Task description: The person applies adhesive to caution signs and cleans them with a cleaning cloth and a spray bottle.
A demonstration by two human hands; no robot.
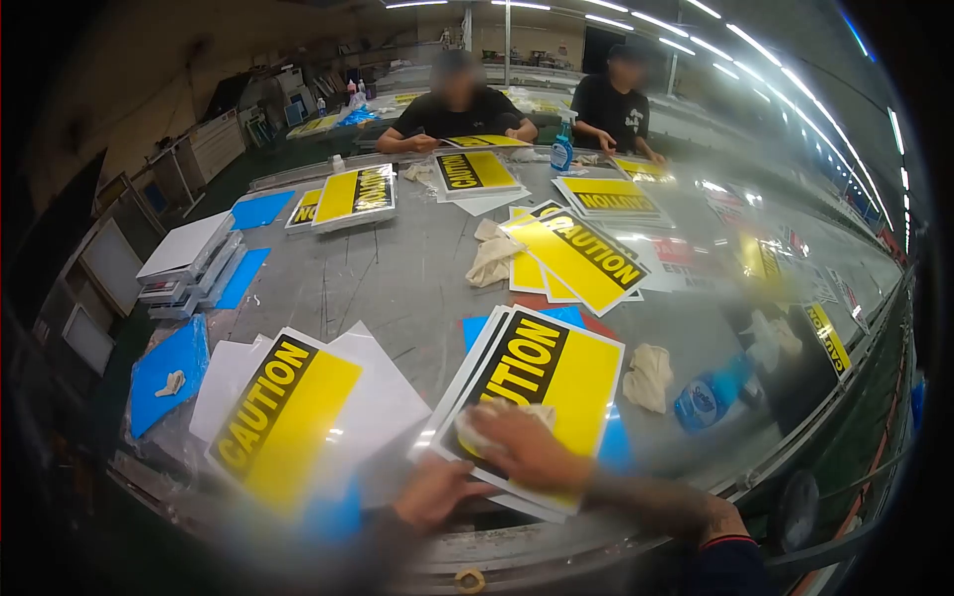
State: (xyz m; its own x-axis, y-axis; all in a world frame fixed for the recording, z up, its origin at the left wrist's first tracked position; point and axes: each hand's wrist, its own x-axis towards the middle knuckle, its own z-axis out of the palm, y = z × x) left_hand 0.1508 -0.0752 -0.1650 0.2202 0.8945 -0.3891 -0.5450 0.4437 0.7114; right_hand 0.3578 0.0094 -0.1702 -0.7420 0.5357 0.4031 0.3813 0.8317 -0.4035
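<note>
My right hand [527, 449] presses a whitish cloth [469, 429] onto a yellow and black CAUTION sign [579, 382], the top one of a stack before me. Its fingers are closed over the cloth and cover part of the lettering. My left hand [437, 492] lies at the near left corner of that stack, a finger stretched out along the edge and nothing seen in its grasp; it is somewhat blurred. Left of the stack, another CAUTION sign [288, 417] rests on white sheets [383, 382]. A crumpled cloth [648, 377] lies to the right.
A blue spray bottle [708, 397] lies on the glossy table [378, 273]. Further off are fanned CAUTION signs [576, 253], a rag [494, 255] and stacked white panels [186, 248]. Two people [457, 109] work across the table near an upright spray bottle [562, 149].
</note>
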